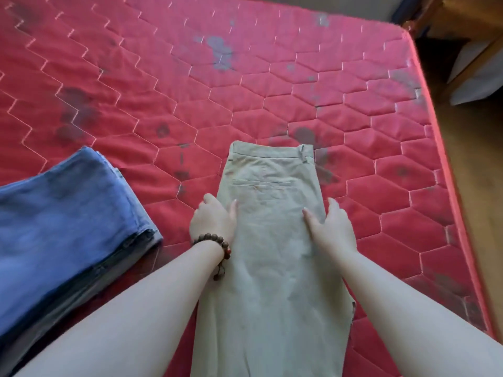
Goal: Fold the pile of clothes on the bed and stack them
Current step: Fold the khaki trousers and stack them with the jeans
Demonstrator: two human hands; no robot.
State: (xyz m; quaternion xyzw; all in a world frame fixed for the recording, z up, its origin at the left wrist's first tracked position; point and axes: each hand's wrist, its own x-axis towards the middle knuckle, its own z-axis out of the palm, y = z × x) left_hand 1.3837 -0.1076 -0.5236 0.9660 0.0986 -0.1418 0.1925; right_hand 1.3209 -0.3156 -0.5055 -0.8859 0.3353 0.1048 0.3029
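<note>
1. While the khaki trousers [268,240] are lying lengthwise in front of the person on the red mattress [190,77], waistband far, legs running toward the camera and out of the bottom of the view, both hands are working the sides just below the back pocket [261,183].
2. The left hand [213,220] is gripping the left edge: thumb lying on top of the cloth, fingers curling down past the edge, apparently under it. A bead bracelet [215,240] is sitting on that wrist.
3. The right hand [330,227] is doing the same on the right edge: thumb flat on the cloth, fingers wrapping over the side.
4. The trousers are already looking folded leg on leg, so I'm reading this step as squaring up before the cross fold.
5. Doing it well: keeping both grips level with each other, pulling outward evenly so the wrinkles between the thumbs are flattening, not bunching.
6. Watch the right edge nearer the camera, where the cloth is bulging out of line; it is needing tucking in first.
7. The cuffs are out of view, so I cannot tell whether they are lining up.
8. The blue stack [68,213] is waiting well apart on the left, folded and layered; the finished fold is probably going on top, so it is worth matching that footprint.
</note>
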